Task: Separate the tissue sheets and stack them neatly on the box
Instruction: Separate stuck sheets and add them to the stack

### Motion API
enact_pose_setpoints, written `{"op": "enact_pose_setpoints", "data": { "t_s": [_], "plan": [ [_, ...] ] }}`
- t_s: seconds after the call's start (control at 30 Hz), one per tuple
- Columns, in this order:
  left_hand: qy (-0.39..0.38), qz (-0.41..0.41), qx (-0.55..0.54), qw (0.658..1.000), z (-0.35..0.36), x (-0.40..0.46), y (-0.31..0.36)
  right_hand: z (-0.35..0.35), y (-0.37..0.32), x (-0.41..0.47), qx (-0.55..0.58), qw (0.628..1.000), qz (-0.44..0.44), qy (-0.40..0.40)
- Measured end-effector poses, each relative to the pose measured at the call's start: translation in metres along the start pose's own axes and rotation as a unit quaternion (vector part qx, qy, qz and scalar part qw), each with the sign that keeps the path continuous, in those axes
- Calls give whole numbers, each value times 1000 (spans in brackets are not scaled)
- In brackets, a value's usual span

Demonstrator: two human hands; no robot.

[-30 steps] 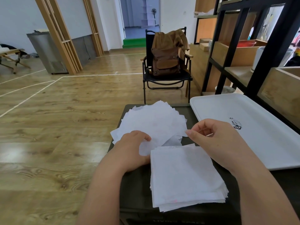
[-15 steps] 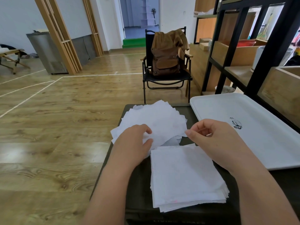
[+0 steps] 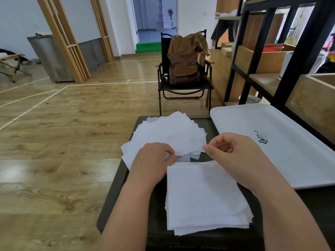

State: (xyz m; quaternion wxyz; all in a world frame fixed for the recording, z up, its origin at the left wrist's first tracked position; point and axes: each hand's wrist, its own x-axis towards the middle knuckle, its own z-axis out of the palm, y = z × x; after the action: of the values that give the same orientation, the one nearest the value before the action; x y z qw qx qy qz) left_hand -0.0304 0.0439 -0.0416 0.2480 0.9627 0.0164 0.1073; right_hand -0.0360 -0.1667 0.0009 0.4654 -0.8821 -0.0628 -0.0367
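A loose, fanned pile of white tissue sheets point(image 3: 168, 133) lies at the far end of a dark box top point(image 3: 116, 192). Nearer me sits a squared stack of tissue sheets point(image 3: 204, 196). My left hand point(image 3: 152, 163) rests at the near edge of the loose pile, its thumb and fingers pinching a sheet's edge. My right hand point(image 3: 235, 156) hovers over the gap between pile and stack, fingers curled, thumb tip touching the loose pile's right corner.
A white tray point(image 3: 282, 142) lies to the right on the same surface. A black shelf frame point(image 3: 293, 57) with wooden boxes stands behind it. A black folding chair point(image 3: 183, 87) carrying a brown backpack stands ahead on the wooden floor.
My left hand has slid forward and right, from lying flat on the loose pile to pinching a sheet's edge. My right hand has stayed in place.
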Motion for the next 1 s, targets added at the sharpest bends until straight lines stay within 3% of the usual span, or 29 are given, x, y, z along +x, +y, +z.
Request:
{"op": "enact_pose_setpoints", "data": {
  "t_s": [0.27, 0.37, 0.47, 0.57, 0.67, 0.8, 0.87, 1.0],
  "plan": [
    [10, -4, -30, 999, -5, -3, 0, -1, 1, 1, 3, 1000, 3, 5],
    [66, -35, -60, 995, -7, -3, 4, -2, 0, -1, 10, 1000, 1, 8],
    [122, -71, -174, 975, -19, -4, 12, -3, -3, -2, 23, 1000, -8, 17],
    [126, -102, -378, 912, -41, -9, 25, -3, -7, -4, 52, 998, -26, 26],
    [70, -101, -583, 803, -64, -18, 38, 0, -16, -6, 112, 993, -29, 10],
    [14, -116, -663, 740, -79, -24, 46, 5, -28, -11, 196, 979, -34, -44],
    [5, -133, -653, 746, -80, -26, 47, 6, -33, -13, 225, 973, -41, -41],
    [67, -158, -528, 832, -75, -26, 44, 5, -39, -15, 272, 960, -63, -12]
  ]
}}
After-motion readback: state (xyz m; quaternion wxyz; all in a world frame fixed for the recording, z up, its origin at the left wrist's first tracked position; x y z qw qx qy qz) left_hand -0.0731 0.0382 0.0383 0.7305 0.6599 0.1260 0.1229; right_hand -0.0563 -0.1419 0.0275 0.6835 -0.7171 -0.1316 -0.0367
